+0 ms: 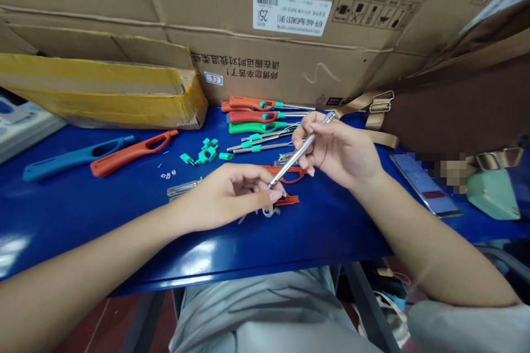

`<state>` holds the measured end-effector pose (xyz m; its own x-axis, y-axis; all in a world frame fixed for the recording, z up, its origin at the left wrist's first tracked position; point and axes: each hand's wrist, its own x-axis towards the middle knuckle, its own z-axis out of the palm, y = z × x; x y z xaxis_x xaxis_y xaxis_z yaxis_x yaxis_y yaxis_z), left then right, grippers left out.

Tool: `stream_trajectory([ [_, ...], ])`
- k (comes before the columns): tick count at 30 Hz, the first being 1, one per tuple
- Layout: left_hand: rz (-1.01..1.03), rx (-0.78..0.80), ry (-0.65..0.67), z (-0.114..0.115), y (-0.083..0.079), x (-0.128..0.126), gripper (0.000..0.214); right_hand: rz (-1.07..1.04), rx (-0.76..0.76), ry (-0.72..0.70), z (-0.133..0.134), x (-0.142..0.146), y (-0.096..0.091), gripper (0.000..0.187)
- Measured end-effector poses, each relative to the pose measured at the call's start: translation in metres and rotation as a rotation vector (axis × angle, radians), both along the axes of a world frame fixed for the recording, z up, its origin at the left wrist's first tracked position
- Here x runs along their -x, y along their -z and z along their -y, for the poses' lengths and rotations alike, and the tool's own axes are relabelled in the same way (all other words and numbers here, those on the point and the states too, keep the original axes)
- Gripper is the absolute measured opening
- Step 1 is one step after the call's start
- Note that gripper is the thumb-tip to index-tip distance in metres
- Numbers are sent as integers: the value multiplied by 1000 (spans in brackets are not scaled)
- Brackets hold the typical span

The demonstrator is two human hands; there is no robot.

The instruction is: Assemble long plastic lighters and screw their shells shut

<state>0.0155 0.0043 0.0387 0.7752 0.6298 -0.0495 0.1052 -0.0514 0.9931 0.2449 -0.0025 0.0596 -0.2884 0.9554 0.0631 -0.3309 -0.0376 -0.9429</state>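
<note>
My right hand [337,149] pinches a thin metal tube [304,146] that slants down to the left above the blue table [124,220]. My left hand [232,193] is closed at the tube's lower end, its fingertips pressed on a small part I cannot make out. Under the hands lie an orange lighter shell [292,173] and a small clear piece [270,212]. Behind them are finished orange and green lighters [252,115] and bare metal tubes with teal collars [259,144].
A blue shell [70,158] and an orange shell [130,153] lie at the left. Teal clips [205,153] are scattered mid-table. A phone [424,183] and a pale green object [492,194] lie at the right. Cardboard boxes [269,27] and a yellow-taped box [103,88] stand behind.
</note>
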Motion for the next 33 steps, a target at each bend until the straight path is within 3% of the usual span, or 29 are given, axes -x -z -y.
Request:
stream_trajectory([
  [5, -75, -8, -33, -1, 0, 2, 18, 94, -34, 130, -6, -15, -6, 17],
  [8, -93, -13, -26, -2, 0, 3, 19, 334, -61, 124, -6, -29, -12, 20],
  [12, -117, 50, -19, -4, 2, 3, 24, 898, -192, -106, -5, -48, -21, 24],
  [15, -139, 88, -6, -4, 3, 2, 27, 1133, -245, -314, -5, -53, -19, 26],
  [18, -180, 107, 43, -4, 3, 2, 29, 1136, -246, -459, -5, -45, -10, 34],
  [20, -212, 119, 77, -3, 4, 2, 31, 1059, -257, -467, -4, -35, -5, 45],
  [25, -221, 86, 65, -2, 5, 1, 33, 978, -292, -537, 1, -20, 1, 25],
  [33, -100, -247, -122, 2, 9, 1, 19, 937, -243, -510, 5, -22, -4, 28],
])
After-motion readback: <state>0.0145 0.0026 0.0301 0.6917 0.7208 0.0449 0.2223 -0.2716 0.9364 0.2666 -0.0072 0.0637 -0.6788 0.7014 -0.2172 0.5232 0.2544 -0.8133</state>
